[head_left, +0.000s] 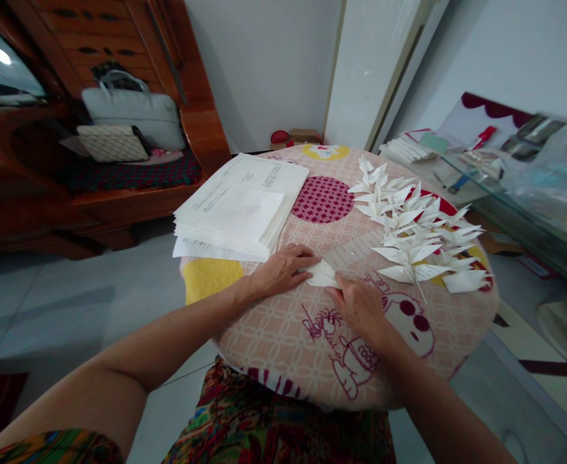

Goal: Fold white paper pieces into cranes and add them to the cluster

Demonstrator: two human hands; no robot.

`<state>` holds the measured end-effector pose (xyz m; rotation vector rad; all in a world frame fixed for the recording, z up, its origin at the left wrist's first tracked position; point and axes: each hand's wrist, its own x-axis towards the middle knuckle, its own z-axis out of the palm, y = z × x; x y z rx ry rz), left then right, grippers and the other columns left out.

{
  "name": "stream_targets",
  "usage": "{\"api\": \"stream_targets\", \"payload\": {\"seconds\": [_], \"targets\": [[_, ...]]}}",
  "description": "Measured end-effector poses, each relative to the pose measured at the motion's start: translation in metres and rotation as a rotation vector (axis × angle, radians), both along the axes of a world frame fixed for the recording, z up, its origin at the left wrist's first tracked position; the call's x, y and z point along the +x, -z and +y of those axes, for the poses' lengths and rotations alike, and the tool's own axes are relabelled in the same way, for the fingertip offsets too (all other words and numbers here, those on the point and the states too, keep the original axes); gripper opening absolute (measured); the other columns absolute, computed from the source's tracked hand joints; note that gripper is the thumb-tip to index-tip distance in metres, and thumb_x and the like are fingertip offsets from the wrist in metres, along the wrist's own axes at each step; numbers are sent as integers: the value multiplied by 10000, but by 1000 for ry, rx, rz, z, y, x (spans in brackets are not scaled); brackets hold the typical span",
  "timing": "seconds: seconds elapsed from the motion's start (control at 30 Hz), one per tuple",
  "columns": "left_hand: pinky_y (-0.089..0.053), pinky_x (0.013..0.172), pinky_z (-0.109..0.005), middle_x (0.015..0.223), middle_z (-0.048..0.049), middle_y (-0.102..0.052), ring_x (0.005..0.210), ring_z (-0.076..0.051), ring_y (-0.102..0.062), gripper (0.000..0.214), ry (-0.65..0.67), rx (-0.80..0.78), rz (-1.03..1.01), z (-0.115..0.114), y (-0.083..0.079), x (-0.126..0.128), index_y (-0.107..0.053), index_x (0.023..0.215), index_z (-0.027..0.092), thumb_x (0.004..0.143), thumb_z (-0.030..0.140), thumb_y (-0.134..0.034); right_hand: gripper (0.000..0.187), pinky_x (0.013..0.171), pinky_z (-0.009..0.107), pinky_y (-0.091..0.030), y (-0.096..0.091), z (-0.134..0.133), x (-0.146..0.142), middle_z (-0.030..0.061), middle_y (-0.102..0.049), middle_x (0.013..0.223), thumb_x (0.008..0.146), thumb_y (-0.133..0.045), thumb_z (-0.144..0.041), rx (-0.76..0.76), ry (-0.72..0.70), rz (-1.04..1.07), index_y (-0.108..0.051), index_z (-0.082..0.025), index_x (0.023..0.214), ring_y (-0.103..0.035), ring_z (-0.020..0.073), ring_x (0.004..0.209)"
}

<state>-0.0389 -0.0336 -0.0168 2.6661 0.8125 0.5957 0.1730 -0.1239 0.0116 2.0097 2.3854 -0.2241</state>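
Note:
My left hand [281, 269] and my right hand [358, 304] press on a small folded white paper piece [323, 275] lying on the round table's patterned pink cover [283, 335]. The left fingers lie flat on its left side. The right fingertips pinch down on its right edge. A thick stack of white paper sheets [242, 207] sits just beyond my left hand. Several finished folded paper cranes [416, 235] are spread over the table's right side.
A dark wooden bench [95, 193] at the left holds a grey bag [133, 116] and a checked pouch [112, 143]. A glass-topped table [520, 212] with papers and a plastic bag stands at the right. Grey tiled floor [66, 303] lies at the left.

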Motion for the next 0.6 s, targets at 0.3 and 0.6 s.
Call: {"api": "stream_targets", "payload": {"seconds": [0.3, 0.6], "targets": [[-470, 1042, -434, 1259, -130, -619, 1164, -253, -571, 417, -3, 15, 11, 1, 1, 0, -607, 1353, 156, 950, 262, -597, 372, 725, 320, -457, -3, -21, 32, 122, -780, 966, 1019, -435, -366, -9, 55, 41, -690, -195, 1229, -722, 261, 880], [-471, 1031, -422, 1238, -112, -632, 1154, -252, -577, 377, -18, -10, -7, 0, -1, 2, -636, 1302, 192, 929, 239, -596, 131, 649, 258, -396, -30, 24, -7, 73, -748, 768, 861, -602, -141, 46, -62, 371, -730, -153, 836, -649, 170, 693]]}}
